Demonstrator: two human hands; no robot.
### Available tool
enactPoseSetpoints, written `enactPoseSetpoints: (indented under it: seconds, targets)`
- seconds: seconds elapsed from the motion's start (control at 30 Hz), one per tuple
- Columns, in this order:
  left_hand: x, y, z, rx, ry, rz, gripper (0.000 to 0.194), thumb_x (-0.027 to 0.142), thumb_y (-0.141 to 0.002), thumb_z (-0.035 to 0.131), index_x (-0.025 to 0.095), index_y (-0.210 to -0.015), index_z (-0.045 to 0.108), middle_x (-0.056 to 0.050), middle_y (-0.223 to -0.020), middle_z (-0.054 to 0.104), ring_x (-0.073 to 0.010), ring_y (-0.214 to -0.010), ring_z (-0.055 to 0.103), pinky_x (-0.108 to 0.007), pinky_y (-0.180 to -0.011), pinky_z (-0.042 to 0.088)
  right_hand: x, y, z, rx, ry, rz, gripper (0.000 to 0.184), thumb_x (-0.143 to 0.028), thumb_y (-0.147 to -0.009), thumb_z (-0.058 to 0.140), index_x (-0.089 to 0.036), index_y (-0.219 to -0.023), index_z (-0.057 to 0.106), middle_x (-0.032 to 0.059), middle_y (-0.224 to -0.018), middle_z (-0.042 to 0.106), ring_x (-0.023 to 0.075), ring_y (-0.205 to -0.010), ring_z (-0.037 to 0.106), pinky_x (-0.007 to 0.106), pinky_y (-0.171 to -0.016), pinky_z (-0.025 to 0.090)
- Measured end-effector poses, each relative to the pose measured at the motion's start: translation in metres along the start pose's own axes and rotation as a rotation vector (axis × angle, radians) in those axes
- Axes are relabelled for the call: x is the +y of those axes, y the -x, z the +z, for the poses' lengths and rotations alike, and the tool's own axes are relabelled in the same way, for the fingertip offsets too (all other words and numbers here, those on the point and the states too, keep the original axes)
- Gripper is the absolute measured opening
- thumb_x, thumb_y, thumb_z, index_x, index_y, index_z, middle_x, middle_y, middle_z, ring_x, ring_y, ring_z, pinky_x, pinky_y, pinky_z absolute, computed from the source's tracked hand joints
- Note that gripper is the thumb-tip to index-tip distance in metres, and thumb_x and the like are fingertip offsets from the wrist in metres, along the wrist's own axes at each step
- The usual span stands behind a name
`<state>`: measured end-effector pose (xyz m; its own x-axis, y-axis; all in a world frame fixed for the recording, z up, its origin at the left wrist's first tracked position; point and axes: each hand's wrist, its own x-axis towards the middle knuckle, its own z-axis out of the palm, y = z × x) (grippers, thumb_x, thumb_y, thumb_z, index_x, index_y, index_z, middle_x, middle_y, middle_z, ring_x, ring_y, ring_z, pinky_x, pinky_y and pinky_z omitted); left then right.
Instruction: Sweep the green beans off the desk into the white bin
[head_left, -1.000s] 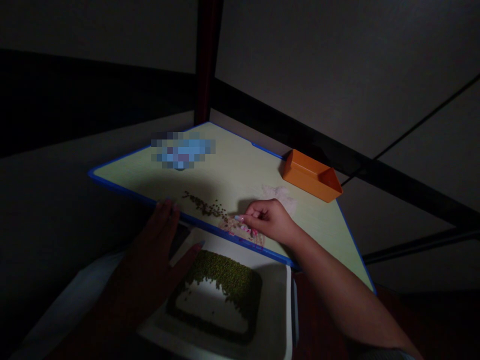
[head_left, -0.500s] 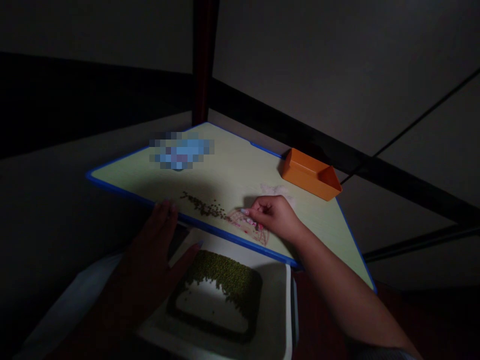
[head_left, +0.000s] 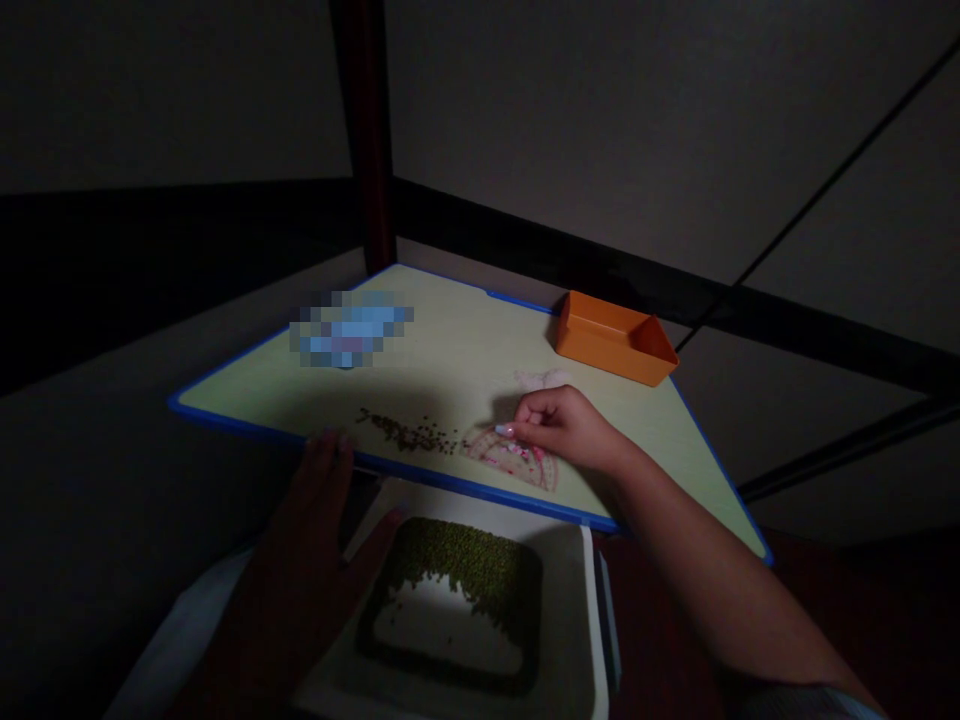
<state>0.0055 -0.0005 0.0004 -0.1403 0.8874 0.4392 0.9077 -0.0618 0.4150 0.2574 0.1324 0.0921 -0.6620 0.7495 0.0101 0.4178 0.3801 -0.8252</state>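
Observation:
My right hand (head_left: 566,425) is closed in a pinch just above a clear protractor (head_left: 510,462) with pink and red marks, lying on a pale board (head_left: 450,340). Whatever is between the thumb and fingers is too small to make out. Left of the protractor, small dark beans (head_left: 409,434) are scattered in a strip. My left hand (head_left: 319,520), in deep shadow, rests its fingertips on the board's blue near edge, with the thumb spread apart over a white tub (head_left: 566,580). Green beans (head_left: 480,560) lie on the tub's floor around a bare patch.
An orange open box (head_left: 615,345) stands at the board's far right edge. A blurred-out blue item (head_left: 352,330) lies at the back left. Behind the board, two dark walls meet at a reddish post (head_left: 367,140). The room is dim.
The view has shifted slightly. My right hand stays pinched over the protractor, and my left hand stays at the board's edge. The scattered beans look much the same.

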Motion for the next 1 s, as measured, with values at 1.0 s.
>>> enactPoseSetpoints:
  seconds: [1.0]
  targets:
    - [-0.011, 0.0, 0.008, 0.003, 0.054, -0.015, 0.077, 0.06, -0.08, 0.037, 0.023, -0.145, 0.017, -0.007, -0.157, 0.021, -0.0284, -0.143, 0.02, -0.055, -0.113, 0.026, 0.001, -0.007, -0.015, 0.095, 0.491, 0.06, 0.024, -0.029, -0.084, 0.062, -0.015, -0.065, 0.058, -0.0018, -0.053, 0.056, 0.0078, -0.05, 0.044, 0.023, -0.053, 0.027]
